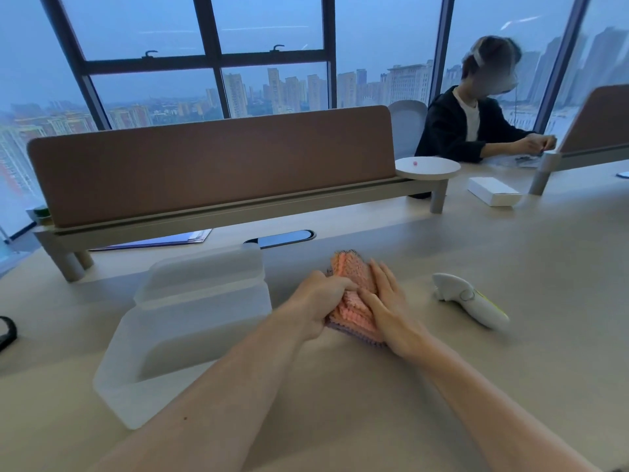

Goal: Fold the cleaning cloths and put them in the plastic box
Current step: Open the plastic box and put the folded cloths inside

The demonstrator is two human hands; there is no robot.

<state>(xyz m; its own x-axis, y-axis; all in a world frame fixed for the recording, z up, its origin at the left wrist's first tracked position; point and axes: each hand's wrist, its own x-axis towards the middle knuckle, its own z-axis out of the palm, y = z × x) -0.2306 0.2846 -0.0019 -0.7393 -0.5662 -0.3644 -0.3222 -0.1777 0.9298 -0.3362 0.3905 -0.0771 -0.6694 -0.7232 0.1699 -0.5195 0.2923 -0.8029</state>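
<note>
A pink knobbly cleaning cloth (350, 272) lies bunched on the desk in the middle of the view, on top of a purple cloth (357, 335) whose edge shows beneath it. My left hand (320, 301) grips the pink cloth's left side with curled fingers. My right hand (388, 308) rests flat on its right side, fingers spread and pressing down. A translucent plastic box (177, 338) stands open just left of the cloths, its lid tipped back behind it; nothing shows inside.
A white handheld controller (473, 301) lies right of the cloths. A brown desk divider (211, 165) runs across the back, with a cable slot (282, 238) before it. A person sits at the far right beside a white box (493, 190).
</note>
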